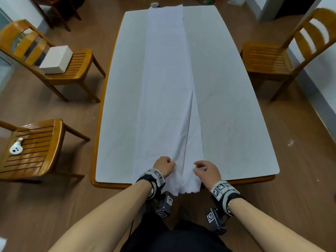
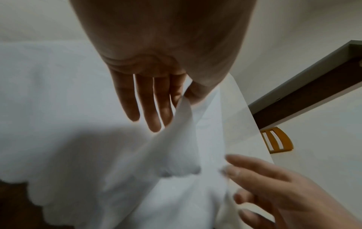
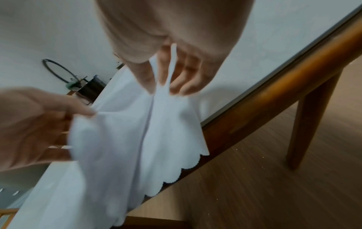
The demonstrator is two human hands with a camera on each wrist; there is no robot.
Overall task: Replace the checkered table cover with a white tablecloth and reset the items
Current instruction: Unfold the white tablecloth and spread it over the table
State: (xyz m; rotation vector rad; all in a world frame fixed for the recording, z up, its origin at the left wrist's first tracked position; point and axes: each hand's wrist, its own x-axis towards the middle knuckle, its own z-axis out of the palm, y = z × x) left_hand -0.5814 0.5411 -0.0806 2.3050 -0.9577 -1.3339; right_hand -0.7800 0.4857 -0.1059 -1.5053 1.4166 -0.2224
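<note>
Tablecloth [image 1: 167, 84], white, lies folded into a long strip down the middle of the table [image 1: 227, 106], from the far end to the near end, where its scalloped hem [image 3: 176, 178] hangs over the wooden rim [image 3: 274, 96].

Left hand [image 1: 163, 165]: I pinch a raised fold of the cloth between thumb and index finger at the near end of the strip. In the left wrist view the other fingers [image 2: 145, 100] point down, fairly straight, just above the cloth surface. The pinched fold rises off the strip as a narrow ridge.

Right hand [image 1: 205, 171]: I pinch a second layer of the same cloth beside the left hand, on the right edge of the strip. The right wrist view shows the thumb on one side of a thin upright pleat and curled fingertips [image 3: 176, 86] on the other. The two hands are near each other but apart, with the central fold line of the strip between them.

Table surface on either side of the strip is pale and bare of cloth.

Outward from the table: a wooden chair [image 1: 272, 59] stands on the right side. Two wooden chairs stand on the left. The farther one [image 1: 76, 70] carries a white box [image 1: 56, 60] on its seat. The nearer one [image 1: 34, 148] carries a small white device [image 1: 16, 148] on its slats. Floor is brown wood.
</note>
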